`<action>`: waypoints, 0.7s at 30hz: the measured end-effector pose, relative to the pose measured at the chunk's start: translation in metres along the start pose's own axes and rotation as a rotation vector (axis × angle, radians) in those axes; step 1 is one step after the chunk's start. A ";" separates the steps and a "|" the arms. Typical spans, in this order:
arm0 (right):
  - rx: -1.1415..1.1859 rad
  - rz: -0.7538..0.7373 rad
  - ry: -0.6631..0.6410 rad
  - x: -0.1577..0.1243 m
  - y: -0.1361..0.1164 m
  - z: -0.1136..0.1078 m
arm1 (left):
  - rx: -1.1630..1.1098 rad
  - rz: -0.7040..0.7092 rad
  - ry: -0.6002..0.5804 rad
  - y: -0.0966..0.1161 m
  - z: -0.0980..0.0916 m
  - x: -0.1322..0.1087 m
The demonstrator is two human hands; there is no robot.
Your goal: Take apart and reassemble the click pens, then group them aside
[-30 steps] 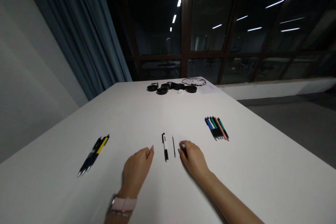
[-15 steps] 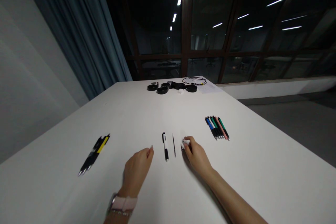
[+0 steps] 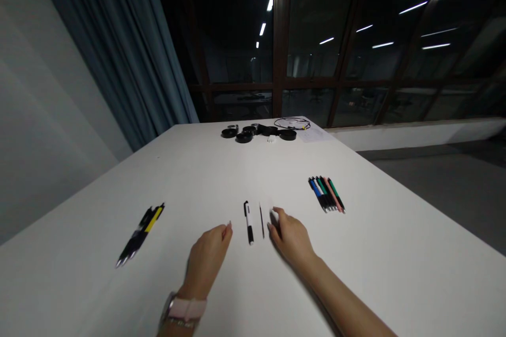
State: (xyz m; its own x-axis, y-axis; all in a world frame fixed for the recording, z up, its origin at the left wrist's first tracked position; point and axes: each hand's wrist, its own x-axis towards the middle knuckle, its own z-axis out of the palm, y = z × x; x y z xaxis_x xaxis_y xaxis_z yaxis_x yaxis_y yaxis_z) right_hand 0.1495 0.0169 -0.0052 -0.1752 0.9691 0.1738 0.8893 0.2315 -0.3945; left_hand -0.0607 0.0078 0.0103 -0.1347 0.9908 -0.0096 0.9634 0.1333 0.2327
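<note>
A black and white pen [image 3: 248,221] lies on the white table [image 3: 197,179] in front of me, with a thin dark refill [image 3: 261,219] just to its right. My left hand [image 3: 207,256] rests on the table left of the pen, its fingers loosely curled and holding nothing. My right hand [image 3: 290,236] lies right of the refill, its thumb and fingers pinched on a small white part [image 3: 273,215] that I cannot make out. A pink watch strap circles my left wrist.
A bundle of black and yellow pens [image 3: 139,234] lies at the left. Several coloured pens [image 3: 326,193] lie side by side at the right. Black round items and a cable [image 3: 265,130] sit at the table's far end, before dark windows.
My right hand reached a little forward with the small white part, then drew back toward the refill. The left hand stayed put.
</note>
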 end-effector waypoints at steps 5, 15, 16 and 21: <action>-0.071 -0.006 0.003 0.003 0.004 0.005 | -0.007 0.007 -0.002 0.001 0.000 0.000; -0.027 0.001 0.004 0.002 0.000 0.001 | 0.002 0.011 -0.019 0.003 -0.003 0.000; -0.018 0.005 0.005 0.002 0.000 0.001 | 0.001 0.016 -0.015 0.004 -0.003 -0.001; -0.010 0.034 -0.011 0.002 -0.001 0.000 | 0.006 0.038 -0.016 0.004 -0.001 -0.001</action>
State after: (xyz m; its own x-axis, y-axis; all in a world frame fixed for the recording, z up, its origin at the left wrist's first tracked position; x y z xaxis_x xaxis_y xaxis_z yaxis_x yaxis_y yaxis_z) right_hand 0.1478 0.0183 -0.0046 -0.1498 0.9772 0.1506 0.8987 0.1981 -0.3913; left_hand -0.0565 0.0070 0.0120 -0.0941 0.9954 -0.0166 0.9691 0.0954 0.2275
